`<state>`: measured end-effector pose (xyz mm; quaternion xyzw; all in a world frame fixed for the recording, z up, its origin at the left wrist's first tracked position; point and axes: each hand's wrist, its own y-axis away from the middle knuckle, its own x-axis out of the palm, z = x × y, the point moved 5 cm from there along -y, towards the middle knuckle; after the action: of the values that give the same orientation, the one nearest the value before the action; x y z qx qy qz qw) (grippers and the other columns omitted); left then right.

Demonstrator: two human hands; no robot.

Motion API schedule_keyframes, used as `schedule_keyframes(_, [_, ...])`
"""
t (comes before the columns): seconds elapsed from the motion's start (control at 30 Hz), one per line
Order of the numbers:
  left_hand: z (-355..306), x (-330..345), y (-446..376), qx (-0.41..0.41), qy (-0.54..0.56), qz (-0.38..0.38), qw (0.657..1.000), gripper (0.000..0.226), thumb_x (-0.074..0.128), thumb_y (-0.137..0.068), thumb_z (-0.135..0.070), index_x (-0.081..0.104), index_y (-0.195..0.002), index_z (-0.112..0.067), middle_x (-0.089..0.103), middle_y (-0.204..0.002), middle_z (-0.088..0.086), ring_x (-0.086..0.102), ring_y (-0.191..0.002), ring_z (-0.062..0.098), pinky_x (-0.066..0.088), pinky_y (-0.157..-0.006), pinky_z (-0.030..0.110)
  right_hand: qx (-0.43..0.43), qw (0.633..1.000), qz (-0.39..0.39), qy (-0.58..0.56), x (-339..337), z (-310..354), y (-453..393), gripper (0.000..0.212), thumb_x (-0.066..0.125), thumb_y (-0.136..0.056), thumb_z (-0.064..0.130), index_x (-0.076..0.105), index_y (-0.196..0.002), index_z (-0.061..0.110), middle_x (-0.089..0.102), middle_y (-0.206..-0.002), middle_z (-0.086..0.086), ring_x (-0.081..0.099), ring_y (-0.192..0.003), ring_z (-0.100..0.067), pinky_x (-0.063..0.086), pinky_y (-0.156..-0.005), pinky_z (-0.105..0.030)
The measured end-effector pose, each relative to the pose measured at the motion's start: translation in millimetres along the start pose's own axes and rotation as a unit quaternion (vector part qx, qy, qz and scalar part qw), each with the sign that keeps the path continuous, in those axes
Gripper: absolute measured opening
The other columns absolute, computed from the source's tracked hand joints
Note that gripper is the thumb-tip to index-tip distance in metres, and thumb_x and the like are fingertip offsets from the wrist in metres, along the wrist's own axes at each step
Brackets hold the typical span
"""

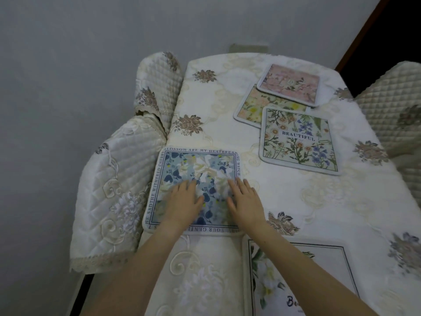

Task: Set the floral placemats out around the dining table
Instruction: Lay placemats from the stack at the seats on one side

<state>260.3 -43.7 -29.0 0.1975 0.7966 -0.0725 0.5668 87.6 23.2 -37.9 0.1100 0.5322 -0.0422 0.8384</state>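
Blue placemat: lies flat at the left edge of the counter, beside a quilted chair cover, with the left hand and right hand pressed palm-down on its near half, each grip apart with fingers spread and clamped on nothing. Pink placemat, yellow placemat and "BEAUTIFUL" placemat: overlapping in a loose row at the far right, well apart from both hands. White-flower placemat: near edge, partly under the right forearm.
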Motion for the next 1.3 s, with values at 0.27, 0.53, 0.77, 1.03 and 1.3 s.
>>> schedule_keyframes(0.27, [-92, 11, -63, 0.059, 0.043, 0.012, 0.997, 0.059, 0.046, -0.092, -0.041, 0.03, -0.141, -0.012, 0.041, -0.141, 0.011, 0.038, -0.128, 0.028, 0.035, -0.104, 0.04, 0.044, 0.997, -0.063, 0.017, -79, -101, -8, 0.054, 0.033, -0.099, 0.036, 0.019, -0.15, 0.023, 0.015, -0.16, -0.005, 0.009, -0.148, -0.022, 0.013, -0.12, -0.039])
schedule_keyframes(0.53, [-179, 44, -147, 0.071, 0.093, 0.008, 0.993, 0.061, 0.052, -0.089, -0.038, 0.032, -0.139, -0.009, 0.043, -0.14, 0.013, 0.04, -0.125, 0.03, 0.036, -0.101, 0.039, 0.087, 0.991, -0.099, 0.014, -144, -229, -45, 0.054, 0.043, -0.097, 0.028, 0.027, -0.148, 0.018, 0.026, -0.156, -0.009, 0.02, -0.145, -0.025, 0.023, -0.116, -0.039])
schedule_keyframes(0.77, [-221, 80, -211, 0.031, 0.096, 0.02, 0.995, 0.052, 0.056, -0.086, -0.033, 0.041, -0.129, -0.008, 0.052, -0.121, 0.018, 0.044, -0.11, 0.031, 0.037, -0.088, 0.036, 0.109, 0.992, -0.068, -0.008, -149, -301, -104, 0.046, 0.039, -0.097, 0.03, 0.038, -0.141, 0.017, 0.029, -0.153, -0.014, 0.023, -0.144, -0.029, 0.031, -0.112, -0.044])
schedule_keyframes(1.03, [-240, 93, -242, -0.016, 0.084, -0.044, 0.995, 0.06, 0.063, -0.081, -0.036, 0.042, -0.13, -0.007, 0.048, -0.127, 0.017, 0.035, -0.116, 0.033, 0.031, -0.101, 0.04, 0.174, 0.981, -0.081, -0.029, -148, -340, -126, 0.047, 0.038, -0.095, 0.029, 0.035, -0.142, 0.023, 0.014, -0.155, -0.025, 0.008, -0.145, -0.038, 0.014, -0.119, -0.046])
schedule_keyframes(1.3, [-250, 103, -240, -0.036, 0.078, -0.057, 0.995, 0.06, 0.058, -0.084, -0.034, 0.041, -0.134, -0.006, 0.039, -0.14, 0.021, 0.028, -0.126, 0.035, 0.024, -0.107, 0.04, 0.158, 0.96, -0.134, -0.188, -145, -349, -121, 0.043, 0.049, -0.092, 0.021, 0.05, -0.134, 0.019, 0.026, -0.151, -0.015, 0.015, -0.144, -0.031, 0.018, -0.114, -0.032])
